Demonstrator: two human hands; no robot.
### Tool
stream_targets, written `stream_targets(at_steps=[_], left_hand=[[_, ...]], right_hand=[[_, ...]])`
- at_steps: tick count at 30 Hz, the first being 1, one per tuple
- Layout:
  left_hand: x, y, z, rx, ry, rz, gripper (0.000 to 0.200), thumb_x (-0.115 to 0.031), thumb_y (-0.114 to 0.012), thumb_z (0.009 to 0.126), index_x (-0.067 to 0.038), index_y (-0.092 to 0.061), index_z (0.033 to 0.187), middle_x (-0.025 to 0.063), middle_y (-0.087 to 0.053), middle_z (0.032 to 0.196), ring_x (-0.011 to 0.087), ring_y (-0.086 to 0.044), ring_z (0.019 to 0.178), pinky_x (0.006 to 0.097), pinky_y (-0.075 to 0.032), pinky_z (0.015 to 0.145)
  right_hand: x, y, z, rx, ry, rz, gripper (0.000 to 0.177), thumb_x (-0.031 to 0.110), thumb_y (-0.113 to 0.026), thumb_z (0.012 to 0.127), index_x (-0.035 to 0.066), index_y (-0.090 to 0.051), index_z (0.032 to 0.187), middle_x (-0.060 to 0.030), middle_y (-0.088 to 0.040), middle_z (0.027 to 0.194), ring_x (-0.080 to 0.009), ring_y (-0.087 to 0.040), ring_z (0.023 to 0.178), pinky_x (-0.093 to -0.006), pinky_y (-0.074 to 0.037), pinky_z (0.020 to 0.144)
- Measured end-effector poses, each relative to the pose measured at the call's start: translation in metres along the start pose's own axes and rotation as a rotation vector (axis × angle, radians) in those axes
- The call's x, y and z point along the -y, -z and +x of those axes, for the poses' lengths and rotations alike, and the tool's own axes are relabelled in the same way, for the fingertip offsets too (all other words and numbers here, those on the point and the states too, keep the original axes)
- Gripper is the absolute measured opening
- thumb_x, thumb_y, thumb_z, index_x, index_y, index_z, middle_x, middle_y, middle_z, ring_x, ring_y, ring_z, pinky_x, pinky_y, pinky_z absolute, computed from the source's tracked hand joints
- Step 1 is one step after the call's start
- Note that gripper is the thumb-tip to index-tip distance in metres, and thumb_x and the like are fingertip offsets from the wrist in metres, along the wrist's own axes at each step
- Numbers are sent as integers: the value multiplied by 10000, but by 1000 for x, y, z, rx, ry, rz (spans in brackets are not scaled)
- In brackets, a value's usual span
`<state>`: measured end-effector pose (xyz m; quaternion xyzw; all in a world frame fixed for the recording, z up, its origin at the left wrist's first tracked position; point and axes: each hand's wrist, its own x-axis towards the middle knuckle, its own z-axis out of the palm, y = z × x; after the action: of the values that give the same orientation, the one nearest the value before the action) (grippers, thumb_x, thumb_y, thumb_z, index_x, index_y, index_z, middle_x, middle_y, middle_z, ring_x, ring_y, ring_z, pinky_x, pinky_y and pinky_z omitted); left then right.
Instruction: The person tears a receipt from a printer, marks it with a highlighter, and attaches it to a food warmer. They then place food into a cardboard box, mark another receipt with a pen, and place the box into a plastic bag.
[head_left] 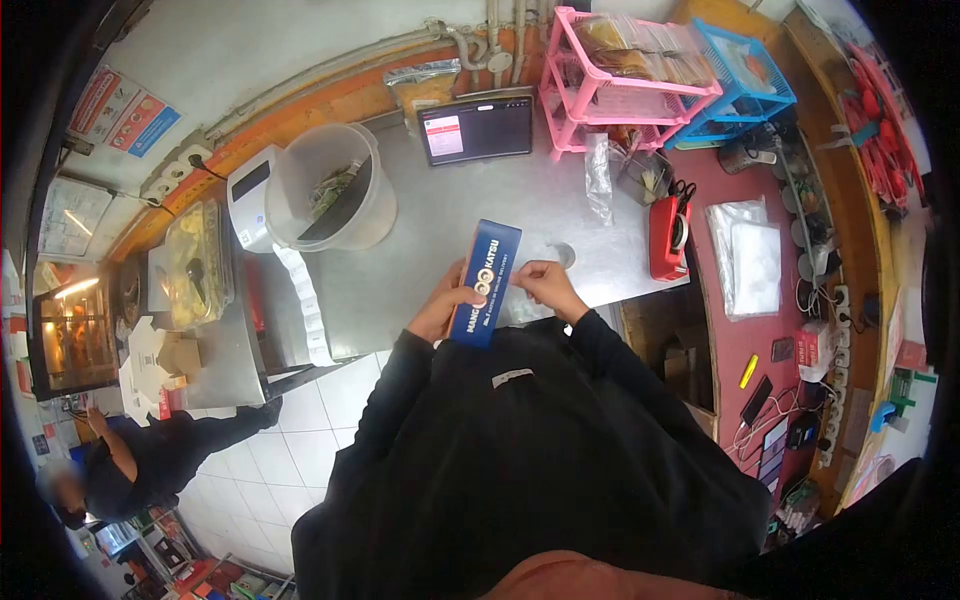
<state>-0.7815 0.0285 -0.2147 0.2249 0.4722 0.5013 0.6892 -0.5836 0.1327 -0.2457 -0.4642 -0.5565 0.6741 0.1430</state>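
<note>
My left hand (437, 312) is closed around a long, narrow blue box (497, 262) with orange edges and white lettering, its thumb lying across the printed front. The box is tilted and held just over the table's front edge, close to my chest. My right hand (552, 288) is at the box's right side, its fingers curled into a pinch; whatever lies between them is too small to make out. Behind that hand a small, clear round item (566, 254) rests on the metal table (430, 215).
Left on the table stand a plastic bucket (385, 210), a label printer (250, 195) with a long paper strip (305, 300), and a tablet (478, 132) behind. To the right are a red tape dispenser (664, 240) and pink rack (640, 75). Another person (150, 455) is at far left.
</note>
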Motion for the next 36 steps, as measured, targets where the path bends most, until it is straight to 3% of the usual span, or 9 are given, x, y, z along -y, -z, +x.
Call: stream_targets(at_steps=[2, 5, 10, 14, 17, 20, 23, 26, 36], left_hand=[[24, 17, 21, -143, -300, 434, 1003, -325, -807, 566, -39, -341, 1407, 130, -535, 1185, 250, -554, 1062, 367, -449, 918], [55, 37, 36, -493, -198, 1445, 1063, -365, -837, 509, -80, -341, 1405, 122, -500, 1149, 303, -485, 1100, 452, -359, 962], [99, 59, 51, -427, -369, 1460, 1201, -661, -843, 385, -152, -404, 1380, 98, -488, 1094, 270, -458, 1074, 431, -316, 859], [108, 70, 60, -468, -491, 1406, 930, -614, -794, 561, -167, -503, 1323, 59, -515, 1056, 241, -479, 1047, 406, -332, 860], [118, 80, 69, -504, -529, 1334, 634, -471, -732, 748, -165, -566, 1277, 46, -554, 1045, 237, -505, 1044, 405, -356, 877], [108, 74, 73, -584, -554, 1017, 326, -200, -651, 877, -117, -641, 1193, 85, -612, 1048, 270, -556, 1068, 422, -432, 912], [51, 27, 50, -447, -797, 623, 304, -154, -645, 890, -60, -648, 1179, 90, -621, 1102, 228, -577, 1091, 385, -482, 895], [5, -9, 19, 153, -442, -210, 315, -68, -643, 889, -11, -629, 1199, 89, -607, 1188, 171, -604, 1050, 330, -498, 883], [-61, -52, 13, 252, -401, 161, 363, 68, -598, 863, 8, -625, 1220, 63, -656, 1077, 86, -613, 927, 233, -486, 821]], right_hand=[[-28, 13, 9, -245, 95, -356, 162, 193, -743, 788, 62, -680, 715, -16, -626, 690, -158, -593, 645, -303, -437, 561], [-51, 39, 9, -330, 368, -979, 74, 144, -693, 753, 70, -703, 753, -64, -656, 977, -247, -578, 995, -444, -450, 784], [-105, 76, 35, -159, 321, -1762, 195, 105, -664, 751, 183, -746, 909, -47, -559, 1273, -275, -396, 1302, -590, -303, 1046], [-99, 92, 47, -117, 307, -1536, 320, 64, -691, 730, 164, -726, 1032, -49, -626, 1196, -285, -516, 1192, -560, -321, 1071], [-69, 81, 41, -58, 421, -869, 360, 21, -631, 740, 104, -708, 1081, -92, -612, 1248, -364, -558, 1144, -474, -404, 1040], [7, 42, 7, 107, 283, -388, 601, -50, -690, 747, 119, -584, 1314, -96, -554, 1328, -217, -578, 1132, -322, -471, 961], [69, 14, -25, 243, 224, -24, 698, -92, -683, 770, 102, -480, 1409, -88, -516, 1358, -120, -530, 1148, -266, -469, 934], [99, 5, -45, 265, 296, 70, 725, -107, -675, 784, 63, -424, 1442, -80, -507, 1361, -106, -538, 1121, -249, -475, 912], [111, 40, -67, -213, 485, 119, 529, -100, -684, 795, -6, -541, 1295, -82, -635, 1126, -90, -610, 919, -222, -502, 765]])
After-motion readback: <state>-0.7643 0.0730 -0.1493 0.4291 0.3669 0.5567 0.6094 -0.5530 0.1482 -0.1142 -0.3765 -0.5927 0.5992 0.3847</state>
